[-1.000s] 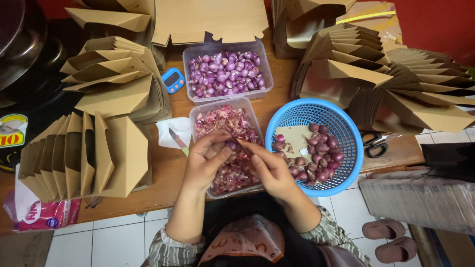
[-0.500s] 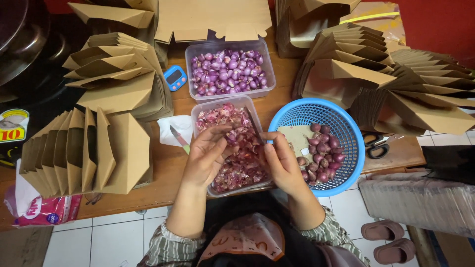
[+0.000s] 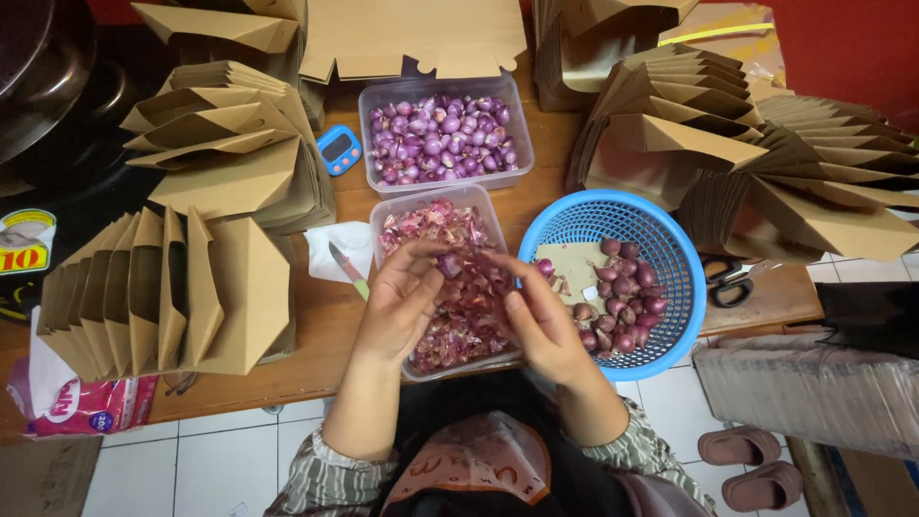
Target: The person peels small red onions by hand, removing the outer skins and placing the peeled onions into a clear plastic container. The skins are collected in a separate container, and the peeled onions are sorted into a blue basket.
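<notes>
My left hand (image 3: pixel 402 302) and my right hand (image 3: pixel 536 321) are held together over a clear plastic tub (image 3: pixel 385 213) full of reddish shallot peels. The fingertips of both hands pinch one small purple shallot (image 3: pixel 450 265) between them. To the right stands a round blue basket (image 3: pixel 661 354) holding unpeeled shallots and a scrap of brown paper. Behind the peel tub sits a second clear tub (image 3: pixel 369 96) filled with peeled purple shallots. A small knife with a green handle (image 3: pixel 348 270) lies on white tissue just left of the peel tub.
Stacks of folded brown cardboard boxes (image 3: pixel 172 297) crowd the wooden table on the left, back and right. A small blue digital scale (image 3: pixel 339 149) lies behind the knife. Black scissors (image 3: pixel 728 283) rest right of the basket. A pink tissue pack (image 3: pixel 77 407) sits at the left edge; sandals (image 3: pixel 751 464) on the tiles.
Both hands have shifted slightly toward me over the peel tub while turning the shallot between the fingertips. Nothing else on the table has moved.
</notes>
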